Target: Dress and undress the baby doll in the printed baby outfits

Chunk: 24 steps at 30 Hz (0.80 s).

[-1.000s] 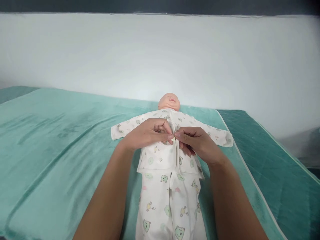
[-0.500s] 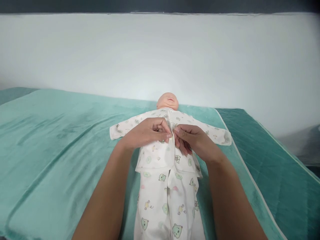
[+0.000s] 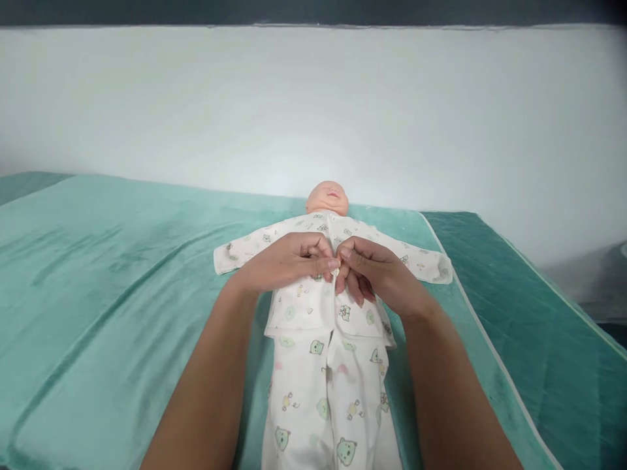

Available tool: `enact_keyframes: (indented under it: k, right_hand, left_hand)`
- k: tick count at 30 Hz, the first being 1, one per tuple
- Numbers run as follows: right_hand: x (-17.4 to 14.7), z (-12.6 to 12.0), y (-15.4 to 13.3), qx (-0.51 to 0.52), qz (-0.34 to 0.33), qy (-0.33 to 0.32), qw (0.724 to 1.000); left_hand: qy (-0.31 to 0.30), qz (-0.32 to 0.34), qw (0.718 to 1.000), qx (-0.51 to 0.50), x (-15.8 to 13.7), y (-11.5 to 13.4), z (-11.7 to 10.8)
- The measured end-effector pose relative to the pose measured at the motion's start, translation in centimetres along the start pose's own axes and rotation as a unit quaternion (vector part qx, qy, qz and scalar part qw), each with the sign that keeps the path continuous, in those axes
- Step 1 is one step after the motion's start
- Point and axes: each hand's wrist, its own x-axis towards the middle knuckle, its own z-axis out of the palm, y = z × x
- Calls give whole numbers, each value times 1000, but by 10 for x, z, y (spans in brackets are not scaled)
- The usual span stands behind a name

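Note:
A baby doll (image 3: 327, 198) lies on its back, arms spread, dressed in a white printed baby shirt (image 3: 304, 313) and matching trousers (image 3: 313, 405). Both of my hands meet over the chest at the shirt's front edge. My left hand (image 3: 298, 261) pinches the edge between thumb and forefinger. Just beside it, my right hand (image 3: 365, 267) also pinches the cloth, its other fingers curled down against the shirt. The fingertips nearly touch, and whatever small fastener lies between them is hidden.
A light green blanket (image 3: 147, 261) spreads under the doll. Darker green quilted bedding (image 3: 539, 313) shows at the right, past the blanket's pale edge. Behind the bed stands a white wall (image 3: 313, 104).
My right hand's fingers have shifted slightly left, closer to my left hand's fingertips. The front edge of the shirt has moved a little left with them.

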Motion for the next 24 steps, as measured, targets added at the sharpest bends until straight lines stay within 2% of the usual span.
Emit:
enact_keyframes:
  k: [9, 24]
  right_hand:
    - [0, 2, -1, -11, 4, 8, 1000]
    - [1, 1, -2, -21, 22, 0, 1000]
  left_hand:
    - [28, -40, 998, 35, -3, 7, 6]
    - [22, -25, 999, -18, -2, 4, 4]
